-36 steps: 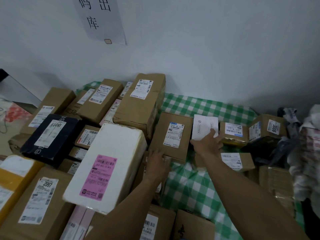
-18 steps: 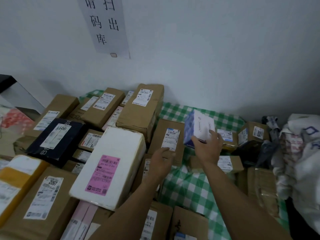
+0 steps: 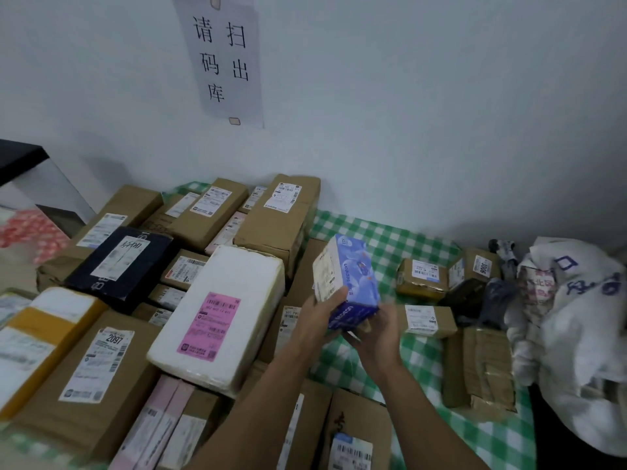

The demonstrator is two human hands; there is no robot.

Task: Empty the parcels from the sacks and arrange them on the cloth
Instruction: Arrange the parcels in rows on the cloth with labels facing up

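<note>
Holding the blue box [image 3: 351, 276] tilted above the checked cloth [image 3: 390, 244], left hand [image 3: 314, 317] and right hand [image 3: 378, 334] both curled round its lower end (the arranging step, I judge), you next need a bare patch.

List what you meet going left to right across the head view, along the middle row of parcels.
dark navy box → white foam box with pink label → blue box → small brown parcel → box marked 3006 → white sack

Blue box [image 3: 353, 283]: held by left hand [image 3: 319, 315] & right hand [image 3: 375, 334], tilted, above green-checked cloth [image 3: 390, 242]; cardboard parcels [image 3: 281, 218] left, white sack [image 3: 583, 334] right.
</note>
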